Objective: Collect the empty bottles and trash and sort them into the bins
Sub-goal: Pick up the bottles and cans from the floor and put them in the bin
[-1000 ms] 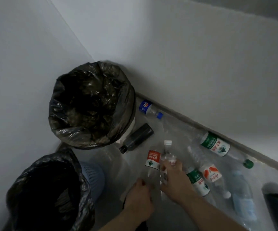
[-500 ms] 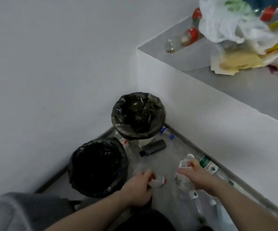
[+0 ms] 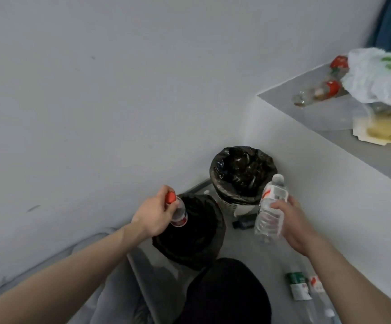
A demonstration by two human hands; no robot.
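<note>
My left hand (image 3: 153,215) grips a clear bottle with a red cap (image 3: 178,212) by its neck, hanging over the near bin (image 3: 190,249), which is lined with a black bag. My right hand (image 3: 290,224) holds a clear, crumpled water bottle with a white cap (image 3: 269,211) upright, in front of the far bin (image 3: 242,174), a pale basket also lined with a black bag. More empty bottles (image 3: 298,285) with green and red labels lie on the floor at the lower right.
A dark flat bottle (image 3: 243,223) lies on the floor between the bins. A raised ledge (image 3: 330,136) at the right carries bottles with red labels (image 3: 318,92), a white plastic bag (image 3: 377,76) and yellow paper trash (image 3: 384,132). White walls close the corner. My dark-clad knee (image 3: 227,293) is below.
Both hands rose from the floor, each carrying a bottle. The left one now hangs over the near bin. The view pulled back and up, showing the ledge.
</note>
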